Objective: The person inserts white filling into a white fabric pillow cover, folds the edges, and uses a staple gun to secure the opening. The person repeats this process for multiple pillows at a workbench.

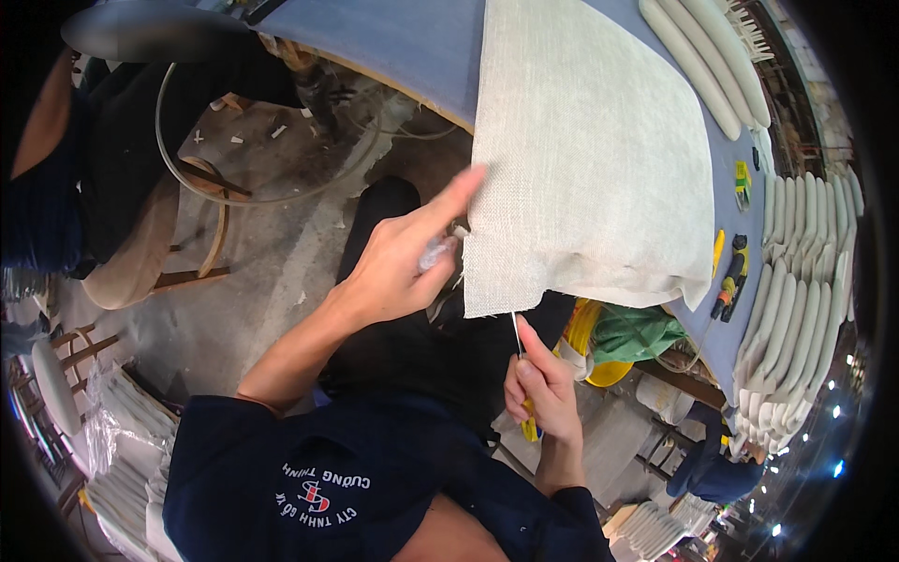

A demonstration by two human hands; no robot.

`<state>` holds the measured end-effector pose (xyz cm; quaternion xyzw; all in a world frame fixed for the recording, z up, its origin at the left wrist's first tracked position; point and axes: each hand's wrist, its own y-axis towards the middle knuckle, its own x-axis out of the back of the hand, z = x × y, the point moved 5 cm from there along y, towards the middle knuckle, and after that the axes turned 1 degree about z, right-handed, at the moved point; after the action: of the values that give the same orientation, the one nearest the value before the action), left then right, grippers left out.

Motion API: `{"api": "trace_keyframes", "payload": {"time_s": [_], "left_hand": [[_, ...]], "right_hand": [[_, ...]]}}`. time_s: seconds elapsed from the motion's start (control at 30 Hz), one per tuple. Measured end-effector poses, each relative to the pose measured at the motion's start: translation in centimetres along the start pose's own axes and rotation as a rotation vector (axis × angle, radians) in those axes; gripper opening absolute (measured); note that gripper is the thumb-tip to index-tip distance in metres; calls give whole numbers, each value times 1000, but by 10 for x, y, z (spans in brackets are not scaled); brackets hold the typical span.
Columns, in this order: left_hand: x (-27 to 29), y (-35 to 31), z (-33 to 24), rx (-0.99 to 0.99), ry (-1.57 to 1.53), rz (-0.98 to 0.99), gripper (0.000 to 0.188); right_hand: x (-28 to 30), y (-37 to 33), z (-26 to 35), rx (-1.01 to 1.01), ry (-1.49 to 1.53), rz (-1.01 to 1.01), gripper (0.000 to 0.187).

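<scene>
A beige woven fabric piece (590, 150) drapes over the table's near edge, its frayed lower left corner hanging down. My left hand (403, 258) is at its left edge, index finger stretched out to the cloth and thumb apart; the fingertip is blurred. A whitish, translucent patch shows by its other fingers, and I cannot make out what it is. Below the hanging corner, my right hand (543, 384) is closed round a yellow-handled tool (530, 419) with a thin metal shaft. Its tip points up at the fabric's lower edge; whether it touches is unclear.
On the blue-grey tabletop (403, 37) lie a yellow-and-black cutter (733, 281) and long padded pieces (702, 66). Stacked beige cushions (796, 281) stand at right. Below the table are a green cloth (637, 332) and a yellow container (611, 373). A hose (169, 140) loops at left near another person (47, 215).
</scene>
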<state>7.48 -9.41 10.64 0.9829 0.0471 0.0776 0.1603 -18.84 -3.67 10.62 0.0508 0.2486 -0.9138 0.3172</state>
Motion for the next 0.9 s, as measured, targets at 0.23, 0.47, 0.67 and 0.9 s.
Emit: {"api": "trace_keyframes", "payload": {"time_s": [0.23, 0.47, 0.67, 0.9], "left_hand": [[0, 1, 3, -138, 231, 40, 85], [16, -20, 31, 337, -730, 37, 71], [6, -52, 47, 506, -1060, -111, 80], [-8, -79, 33, 446, -369, 254, 87]], "right_hand": [[-40, 2, 0, -30, 207, -27, 60], [-19, 7, -12, -28, -2, -49, 37], [-19, 15, -59, 58, -645, -27, 24], [-54, 62, -4, 395, -482, -298, 46]]}}
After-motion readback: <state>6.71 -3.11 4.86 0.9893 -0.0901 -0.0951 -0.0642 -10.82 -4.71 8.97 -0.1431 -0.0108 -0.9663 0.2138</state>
